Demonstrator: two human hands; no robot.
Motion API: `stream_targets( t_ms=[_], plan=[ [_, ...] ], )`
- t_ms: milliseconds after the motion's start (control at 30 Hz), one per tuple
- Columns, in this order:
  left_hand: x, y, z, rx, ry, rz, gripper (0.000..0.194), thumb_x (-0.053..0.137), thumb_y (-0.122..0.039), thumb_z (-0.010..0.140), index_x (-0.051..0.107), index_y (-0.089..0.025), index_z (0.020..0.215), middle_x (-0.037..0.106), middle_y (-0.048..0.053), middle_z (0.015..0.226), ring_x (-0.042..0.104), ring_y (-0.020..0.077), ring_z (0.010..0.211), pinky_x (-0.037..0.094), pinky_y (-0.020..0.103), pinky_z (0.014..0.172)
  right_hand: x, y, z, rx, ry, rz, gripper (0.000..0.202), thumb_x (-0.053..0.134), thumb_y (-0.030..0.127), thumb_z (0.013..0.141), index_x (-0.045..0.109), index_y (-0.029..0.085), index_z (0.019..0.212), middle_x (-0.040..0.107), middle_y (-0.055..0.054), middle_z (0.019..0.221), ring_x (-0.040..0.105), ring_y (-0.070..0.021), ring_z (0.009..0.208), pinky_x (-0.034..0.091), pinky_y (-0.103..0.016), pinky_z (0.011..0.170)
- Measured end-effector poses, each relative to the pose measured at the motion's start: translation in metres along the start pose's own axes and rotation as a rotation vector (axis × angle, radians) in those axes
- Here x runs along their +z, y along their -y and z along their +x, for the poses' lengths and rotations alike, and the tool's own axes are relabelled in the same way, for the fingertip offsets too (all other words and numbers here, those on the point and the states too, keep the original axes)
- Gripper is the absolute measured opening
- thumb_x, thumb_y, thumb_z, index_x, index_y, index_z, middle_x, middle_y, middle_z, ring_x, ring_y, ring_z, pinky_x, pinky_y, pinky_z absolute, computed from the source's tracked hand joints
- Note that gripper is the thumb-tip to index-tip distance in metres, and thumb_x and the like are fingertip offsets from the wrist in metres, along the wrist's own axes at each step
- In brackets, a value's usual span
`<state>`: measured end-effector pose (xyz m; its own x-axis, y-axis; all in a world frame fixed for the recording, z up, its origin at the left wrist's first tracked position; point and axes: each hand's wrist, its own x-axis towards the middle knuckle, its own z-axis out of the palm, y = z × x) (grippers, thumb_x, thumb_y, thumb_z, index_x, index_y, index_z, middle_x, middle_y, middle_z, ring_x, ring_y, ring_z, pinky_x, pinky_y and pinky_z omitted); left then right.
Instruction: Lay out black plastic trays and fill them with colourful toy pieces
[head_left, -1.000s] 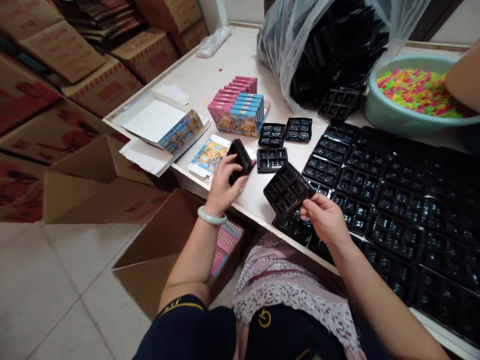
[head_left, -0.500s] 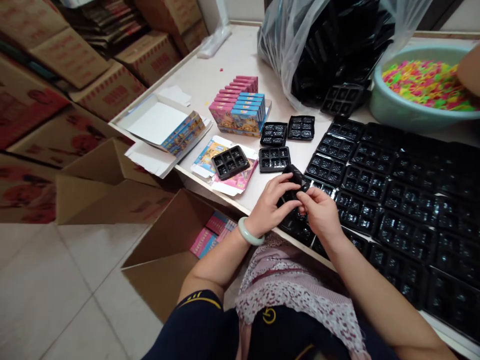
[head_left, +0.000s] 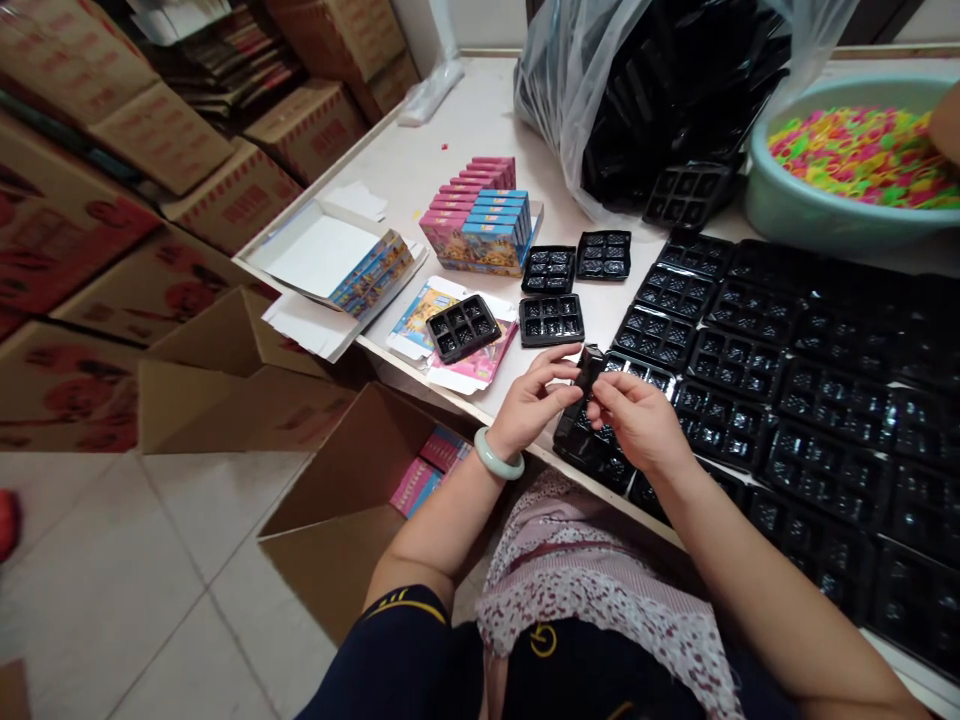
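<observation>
Near the table's front edge, my left hand (head_left: 534, 398) and my right hand (head_left: 637, 415) both grip one small black plastic tray (head_left: 587, 375), which is tilted on its side between them. Rows of black six-pocket trays (head_left: 731, 360) cover the table to the right of my hands. Beyond my left hand sit three separate black trays (head_left: 551, 320). Another black tray (head_left: 463, 328) rests on flat pink and blue printed cartons (head_left: 484, 365). My fingers partly hide the held tray.
Upright pink and blue boxes (head_left: 476, 225) stand behind the cartons. A white display box (head_left: 322, 250) is at the left edge. A plastic bag of black trays (head_left: 660, 100) and a green basin (head_left: 847, 225) of colourful pieces stand at the back. An open carton (head_left: 337, 520) is below the table.
The held tray has turned from lying nearly flat to a steeper tilt between my fingers. The camera view has shifted slightly.
</observation>
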<state>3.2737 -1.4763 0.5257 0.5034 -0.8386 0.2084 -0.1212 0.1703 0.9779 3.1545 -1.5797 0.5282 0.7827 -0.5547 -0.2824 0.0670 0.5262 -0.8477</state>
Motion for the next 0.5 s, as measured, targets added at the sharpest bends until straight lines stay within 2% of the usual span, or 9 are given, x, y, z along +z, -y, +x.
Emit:
stream_targets(
  t_ms=[167, 267, 333, 400, 500],
  plan=[
    [0.002, -0.004, 0.000, -0.002, 0.015, 0.016, 0.019, 0.069, -0.038, 0.082, 0.072, -0.022, 0.093, 0.058, 0.010, 0.129, 0.054, 0.0246, 0.122, 0.045, 0.042, 0.102, 0.004, -0.002, -0.001, -0.025, 0.007, -0.015, 0.036, 0.077, 0.049, 0.066, 0.060, 0.018, 0.072, 0.057, 0.004, 0.052, 0.051, -0.0072, 0.046, 0.045, -0.019, 0.046],
    [0.006, -0.003, 0.000, -0.028, -0.050, 0.036, 0.021, 0.070, -0.040, 0.081, 0.069, -0.020, 0.087, 0.058, 0.011, 0.127, 0.054, 0.0254, 0.121, 0.049, 0.038, 0.093, 0.012, -0.011, -0.003, -0.072, -0.046, -0.002, 0.032, 0.071, 0.048, 0.074, 0.057, 0.019, 0.077, 0.056, 0.006, 0.052, 0.051, -0.0070, 0.047, 0.047, -0.019, 0.049],
    [0.003, 0.001, 0.002, -0.037, -0.124, 0.020, 0.022, 0.070, -0.040, 0.080, 0.066, -0.019, 0.083, 0.059, 0.010, 0.126, 0.054, 0.0246, 0.120, 0.049, 0.038, 0.094, 0.013, -0.015, -0.005, -0.085, -0.108, 0.038, 0.030, 0.069, 0.046, 0.075, 0.056, 0.020, 0.079, 0.056, 0.006, 0.053, 0.052, -0.0071, 0.047, 0.048, -0.020, 0.049],
    [-0.012, 0.006, 0.003, -0.065, -0.233, -0.043, 0.024, 0.072, -0.040, 0.078, 0.063, -0.018, 0.081, 0.063, 0.008, 0.120, 0.058, 0.0224, 0.114, 0.048, 0.038, 0.096, 0.008, -0.015, -0.008, -0.091, -0.191, 0.108, 0.031, 0.072, 0.045, 0.072, 0.054, 0.020, 0.077, 0.055, 0.007, 0.052, 0.052, -0.0070, 0.047, 0.049, -0.019, 0.048],
    [-0.050, 0.008, -0.001, -0.094, -0.489, -0.175, 0.028, 0.075, -0.043, 0.075, 0.063, -0.020, 0.086, 0.069, 0.003, 0.097, 0.065, 0.0170, 0.090, 0.052, 0.033, 0.086, -0.010, -0.011, -0.014, -0.124, -0.329, 0.207, 0.035, 0.079, 0.043, 0.064, 0.055, 0.020, 0.075, 0.054, 0.009, 0.051, 0.053, -0.0064, 0.046, 0.051, -0.019, 0.048]
  ],
)
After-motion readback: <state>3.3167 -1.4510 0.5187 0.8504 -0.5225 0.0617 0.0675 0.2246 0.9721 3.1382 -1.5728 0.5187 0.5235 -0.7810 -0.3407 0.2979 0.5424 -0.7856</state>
